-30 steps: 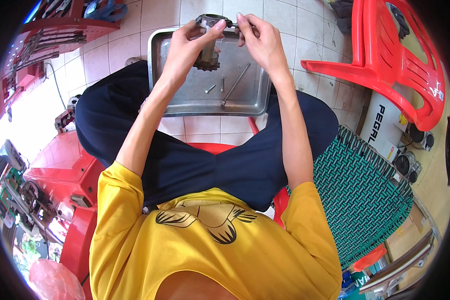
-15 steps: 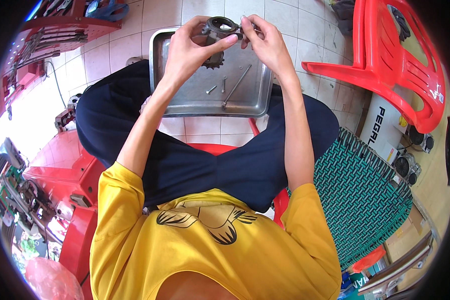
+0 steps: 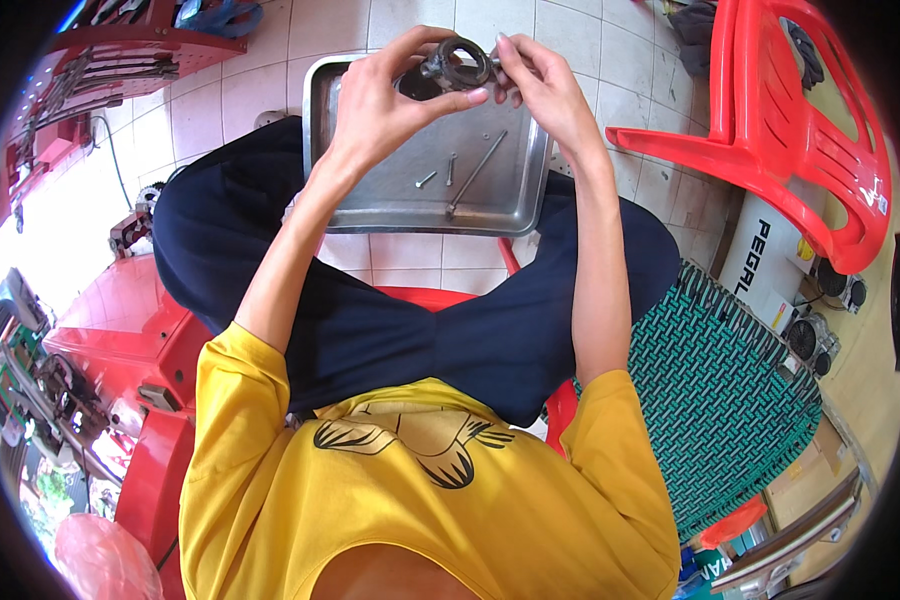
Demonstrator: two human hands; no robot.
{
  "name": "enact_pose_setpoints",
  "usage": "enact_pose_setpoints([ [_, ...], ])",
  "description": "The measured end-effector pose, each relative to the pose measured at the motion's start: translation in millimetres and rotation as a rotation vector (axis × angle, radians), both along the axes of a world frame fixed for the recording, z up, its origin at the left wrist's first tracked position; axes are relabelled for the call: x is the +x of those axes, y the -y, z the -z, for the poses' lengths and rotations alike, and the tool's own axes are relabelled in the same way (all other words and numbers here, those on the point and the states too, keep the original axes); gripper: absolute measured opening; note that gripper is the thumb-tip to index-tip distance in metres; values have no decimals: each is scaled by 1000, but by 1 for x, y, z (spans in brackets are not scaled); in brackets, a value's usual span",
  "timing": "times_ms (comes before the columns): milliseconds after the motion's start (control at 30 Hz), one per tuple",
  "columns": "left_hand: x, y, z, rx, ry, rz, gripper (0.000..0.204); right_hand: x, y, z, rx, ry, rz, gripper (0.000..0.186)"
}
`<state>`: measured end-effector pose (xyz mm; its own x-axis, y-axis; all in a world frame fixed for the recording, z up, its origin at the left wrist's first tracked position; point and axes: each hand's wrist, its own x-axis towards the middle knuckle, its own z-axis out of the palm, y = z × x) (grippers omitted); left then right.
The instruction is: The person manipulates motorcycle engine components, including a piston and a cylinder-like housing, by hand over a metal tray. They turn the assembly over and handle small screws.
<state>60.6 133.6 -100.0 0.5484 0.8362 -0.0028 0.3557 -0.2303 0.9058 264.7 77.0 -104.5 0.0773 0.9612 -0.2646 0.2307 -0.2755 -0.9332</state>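
Dark ring-ended metal part (image 3: 438, 72) held aloft

The left hand (image 3: 382, 98) grips it over the far side of a rectangular silver metal tray (image 3: 390, 200); the right hand (image 3: 542, 92) bunches at its right edge, hold unclear from here. Nearer, slim grey metal bolts (image 3: 427, 180) lie loose

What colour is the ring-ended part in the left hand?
The ring-ended part is dark grey, nearly black; head view.

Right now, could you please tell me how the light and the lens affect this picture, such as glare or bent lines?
Head view: floor at far left washed out to white; red chair shows glossy highlights; metal tray has a soft sheen; edges curve toward the round, black rim; the metal part in the left hand is dark, its fine detail hard to read.
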Motion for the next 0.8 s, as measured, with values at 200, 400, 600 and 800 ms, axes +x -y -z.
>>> enact_pose_setpoints([
  [200,-1,-3,5,55,43,-22,60,-2,3,-5,81,-129,20,40],
  [400,-4,-4,9,130,35,-24,60,-4,3,-5,15,-138,59,33],
  [600,-6,-5,5,69,24,5,60,2,0,-7,-63,-27,5,31],
  [800,-6,-7,0,-13,79,35,58,1,0,-8,-6,36,-7,29],
])
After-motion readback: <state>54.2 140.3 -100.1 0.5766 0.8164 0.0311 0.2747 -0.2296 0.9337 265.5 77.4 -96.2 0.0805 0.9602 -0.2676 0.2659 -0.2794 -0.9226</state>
